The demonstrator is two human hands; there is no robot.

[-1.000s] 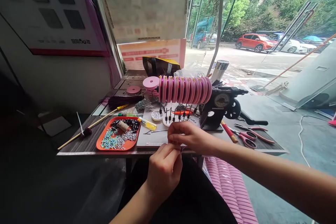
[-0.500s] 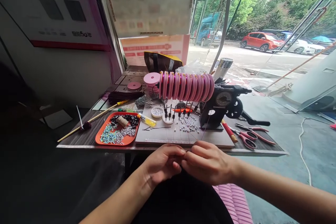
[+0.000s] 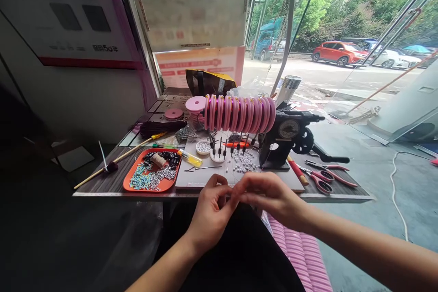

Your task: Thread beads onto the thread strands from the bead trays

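My left hand is closed in a pinch, its fingertips meeting those of my right hand in front of the board's near edge. My right hand pinches too, thumb and index finger together. Whatever lies between the fingertips is too small to make out. Thin threads run down toward the hands from a black hand-cranked device carrying a row of pink rings. Black weights hang below the rings. White beads lie loose on the grey board, near a small bowl of beads.
An orange tray of beads stands on the left of the table, beside a long wooden stick. Scissors and pliers lie at the right. A yellow-capped tool rests by the tray. A pink cushion is below.
Both hands have changed their grip: my left hand has turned, its back now facing up, and my right hand has lifted with its fingers more extended. The view has shifted slightly.
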